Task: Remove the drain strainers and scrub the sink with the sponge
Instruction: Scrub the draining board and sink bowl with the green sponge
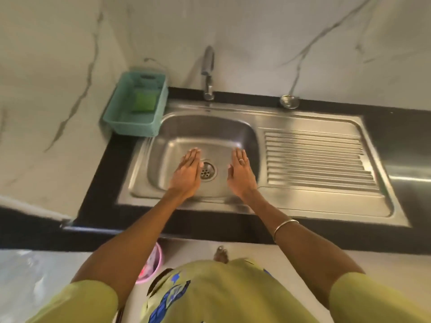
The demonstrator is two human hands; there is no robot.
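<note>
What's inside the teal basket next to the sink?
The teal basket holds a green sponge near its back end. Something pale sits behind the sponge, too blurred to identify. The near wall hides part of the basket floor.

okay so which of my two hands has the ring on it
The right hand, held flat over the sink to the right of the drain strainer, has a ring on one finger. The left hand wears none.
</note>
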